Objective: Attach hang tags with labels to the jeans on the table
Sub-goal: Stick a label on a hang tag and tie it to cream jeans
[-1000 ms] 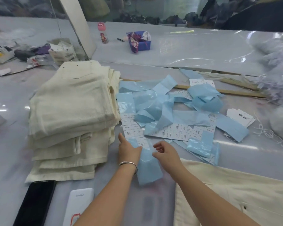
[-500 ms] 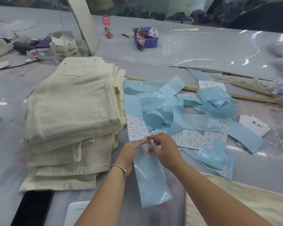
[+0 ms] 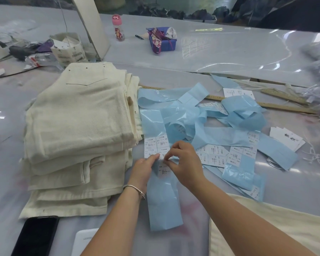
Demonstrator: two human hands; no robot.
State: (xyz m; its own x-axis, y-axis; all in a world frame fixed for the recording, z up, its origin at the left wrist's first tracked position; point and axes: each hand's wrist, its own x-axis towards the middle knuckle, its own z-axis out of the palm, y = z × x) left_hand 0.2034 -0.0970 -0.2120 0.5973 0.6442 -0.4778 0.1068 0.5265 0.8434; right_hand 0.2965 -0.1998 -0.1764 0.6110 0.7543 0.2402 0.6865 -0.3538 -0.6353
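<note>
A stack of folded cream jeans (image 3: 78,130) lies on the table at left. Tangled blue backing strips (image 3: 201,115) carrying white printed labels spread across the middle. One strip (image 3: 163,200) runs toward me. My left hand (image 3: 144,169) presses straight fingers on that strip just below its white labels (image 3: 155,146). My right hand (image 3: 185,163) pinches a white label (image 3: 163,169) at its top edge, lifting it off the backing. White hang tags (image 3: 286,139) with strings lie at right. Another cream pair of jeans (image 3: 257,228) lies at bottom right.
A black phone (image 3: 35,237) and a white power bank (image 3: 85,241) lie at the near edge. Wooden rulers (image 3: 277,106) run behind the strips. A blue basket (image 3: 166,45), a pink bottle (image 3: 117,27) and clutter sit farther back. Loose threads pile at right.
Both hands moved forward up the strip to the labels. My right hand went from resting near the strip to pinching and peeling one label.
</note>
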